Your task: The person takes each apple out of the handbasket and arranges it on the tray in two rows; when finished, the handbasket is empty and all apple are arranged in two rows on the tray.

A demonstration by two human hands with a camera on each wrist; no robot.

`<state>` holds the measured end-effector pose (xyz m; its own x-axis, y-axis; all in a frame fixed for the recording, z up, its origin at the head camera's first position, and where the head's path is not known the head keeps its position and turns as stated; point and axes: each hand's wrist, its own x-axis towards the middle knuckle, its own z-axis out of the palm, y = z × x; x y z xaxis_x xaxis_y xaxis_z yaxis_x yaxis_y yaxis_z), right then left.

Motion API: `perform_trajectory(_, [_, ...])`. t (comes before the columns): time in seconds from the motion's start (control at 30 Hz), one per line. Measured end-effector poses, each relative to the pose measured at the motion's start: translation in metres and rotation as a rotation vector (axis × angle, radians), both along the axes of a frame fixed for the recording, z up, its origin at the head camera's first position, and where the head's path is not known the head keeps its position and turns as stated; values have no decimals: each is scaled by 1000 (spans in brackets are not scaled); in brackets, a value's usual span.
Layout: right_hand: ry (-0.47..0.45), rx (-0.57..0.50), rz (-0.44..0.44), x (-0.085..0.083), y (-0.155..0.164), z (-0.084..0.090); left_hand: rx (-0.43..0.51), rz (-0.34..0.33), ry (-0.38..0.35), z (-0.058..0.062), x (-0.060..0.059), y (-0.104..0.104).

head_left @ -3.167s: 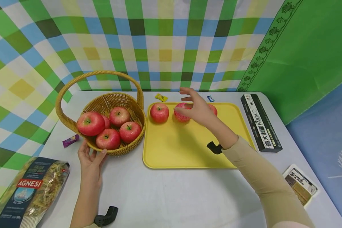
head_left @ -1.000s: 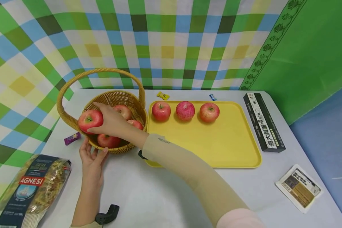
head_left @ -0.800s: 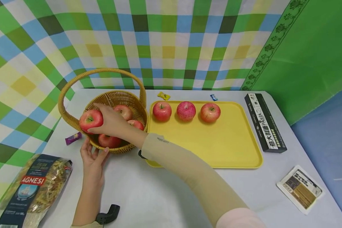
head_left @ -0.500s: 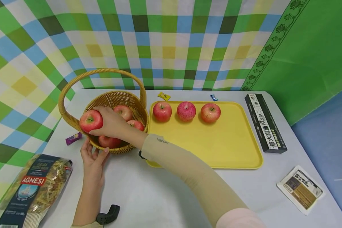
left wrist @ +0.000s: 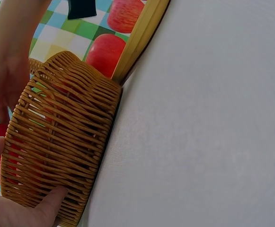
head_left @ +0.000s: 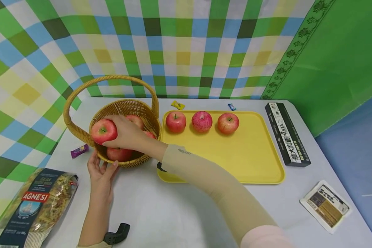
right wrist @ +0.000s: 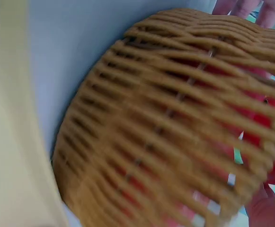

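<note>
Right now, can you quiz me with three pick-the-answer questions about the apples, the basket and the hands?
1. Where is the purple candy?
A. on the tray
B. on the table left of the basket
C. inside the basket

2. How many apples sit on the yellow tray?
A. two
B. three
C. five

3. What is the right hand doing?
A. gripping an apple
B. lying flat on the table
C. holding the pasta box

Answers:
1 B, it lies beside the wicker basket.
2 B, three stand in a row.
3 A, its fingers curl round the big red apple at the basket.
</note>
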<state>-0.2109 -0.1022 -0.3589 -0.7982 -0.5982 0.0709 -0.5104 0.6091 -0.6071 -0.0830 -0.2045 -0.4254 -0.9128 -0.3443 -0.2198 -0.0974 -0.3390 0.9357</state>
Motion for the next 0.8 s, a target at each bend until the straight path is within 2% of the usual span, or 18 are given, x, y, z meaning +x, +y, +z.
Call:
perform_trajectory(0.23, [30, -46, 66, 5, 31, 6, -13, -7, -21, 0, 1, -1])
perform_trajectory(0.4, [9, -110, 92, 11, 60, 12, -15, 3, -40, 1, 0, 0])
perform_trajectory(0.63, [-22, -125, 52, 19, 111, 27, -8, 10, -58, 3, 2, 0])
perform_trajectory(0.8, [-6, -254, 27, 25, 154, 36, 9, 17, -45, 4, 2, 0])
